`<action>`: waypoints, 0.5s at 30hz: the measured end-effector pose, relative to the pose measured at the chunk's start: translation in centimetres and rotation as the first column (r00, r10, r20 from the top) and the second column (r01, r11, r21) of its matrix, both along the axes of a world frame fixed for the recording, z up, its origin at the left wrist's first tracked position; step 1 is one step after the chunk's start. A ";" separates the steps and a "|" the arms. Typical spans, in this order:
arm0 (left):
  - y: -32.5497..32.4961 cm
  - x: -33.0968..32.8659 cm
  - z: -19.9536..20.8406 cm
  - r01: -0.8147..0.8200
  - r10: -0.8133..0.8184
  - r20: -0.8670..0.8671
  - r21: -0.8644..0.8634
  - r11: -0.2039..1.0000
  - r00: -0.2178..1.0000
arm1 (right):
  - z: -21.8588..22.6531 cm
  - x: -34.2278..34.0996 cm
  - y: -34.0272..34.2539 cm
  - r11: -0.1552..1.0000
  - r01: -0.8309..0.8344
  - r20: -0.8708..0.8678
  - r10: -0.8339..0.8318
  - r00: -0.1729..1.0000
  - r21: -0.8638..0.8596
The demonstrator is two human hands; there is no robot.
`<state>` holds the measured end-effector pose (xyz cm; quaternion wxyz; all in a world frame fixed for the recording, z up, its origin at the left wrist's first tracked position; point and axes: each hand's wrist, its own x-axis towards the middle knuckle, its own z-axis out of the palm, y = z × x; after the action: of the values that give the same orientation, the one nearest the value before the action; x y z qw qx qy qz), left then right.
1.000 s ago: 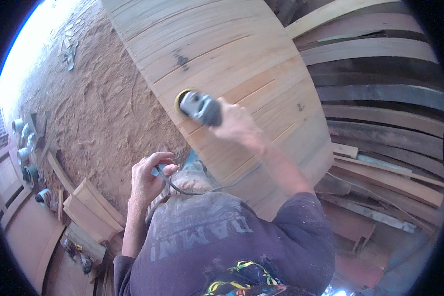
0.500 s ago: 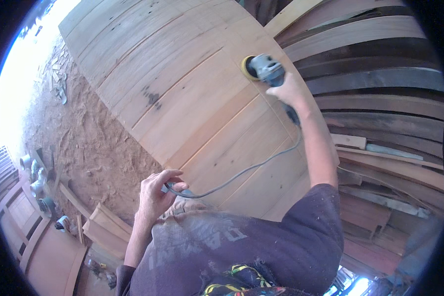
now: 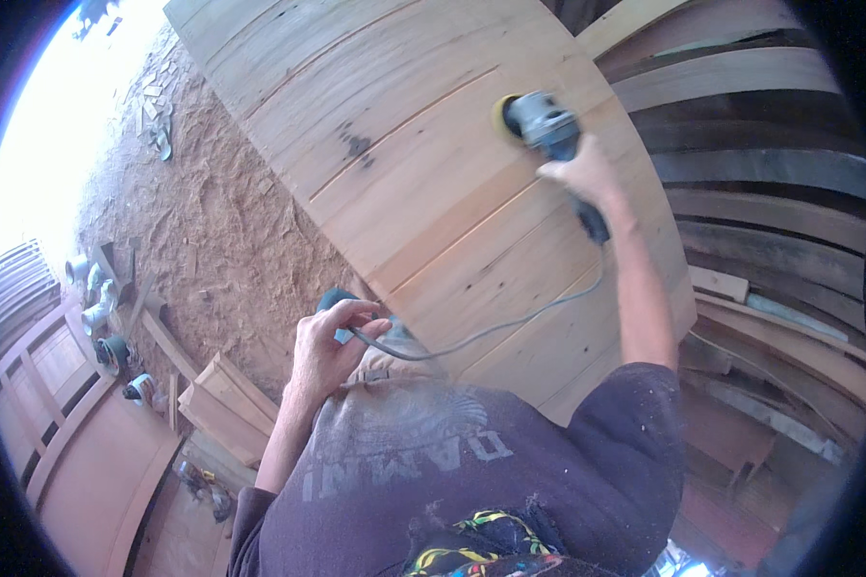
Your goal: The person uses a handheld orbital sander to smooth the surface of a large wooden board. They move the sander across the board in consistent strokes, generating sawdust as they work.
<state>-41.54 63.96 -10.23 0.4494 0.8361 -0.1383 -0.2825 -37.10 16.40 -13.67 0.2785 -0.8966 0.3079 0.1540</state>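
Evidently right hand [image 3: 584,173] gripped grey yellow-disc sander [image 3: 547,123] on pale wooden panel [image 3: 423,207]; left hand [image 3: 329,350] beside panel pinched grey cord [image 3: 414,358]; slack perhaps risked snagging.

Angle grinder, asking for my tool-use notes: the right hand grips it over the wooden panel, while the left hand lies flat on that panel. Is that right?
Not quite: the left hand isn't flat on the panel. The head view shows it curled, holding the tool's grey cord. The right hand does grip the angle grinder over the wooden panel.
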 end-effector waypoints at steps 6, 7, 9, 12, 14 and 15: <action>4.0 1.0 -0.6 -0.013 0.015 0.036 -0.069 0.998 0.999 | 0.5 -4.0 21.6 0.899 -0.436 -0.019 0.437 0.899 0.045; 4.8 1.2 -1.1 -0.028 0.028 -0.008 -0.063 0.998 1.000 | 0.6 -4.0 22.9 0.891 -0.451 -0.008 0.452 0.892 0.049; 5.6 1.3 -1.2 -0.057 0.057 -0.015 -0.070 0.996 0.998 | 0.8 -3.5 23.0 0.899 -0.436 0.002 0.436 0.900 0.039; 5.5 2.1 -1.7 -0.059 0.058 -0.011 -0.090 0.994 0.998 | 1.6 -2.2 17.9 0.950 -0.311 0.003 0.311 0.950 -0.028; 4.8 2.5 -1.9 -0.067 0.065 -0.027 -0.088 0.994 0.998 | 1.7 -1.4 14.2 0.974 -0.218 0.026 0.220 0.975 -0.056; 4.2 2.7 -2.0 -0.055 0.053 -0.033 -0.091 0.994 0.998 | 1.4 -1.3 12.1 0.980 -0.182 0.060 0.187 0.981 -0.077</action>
<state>-38.81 68.20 -12.26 0.4970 0.8135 -0.1218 -0.2762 -38.37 28.50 -12.30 0.2414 -0.9353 0.2191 0.1379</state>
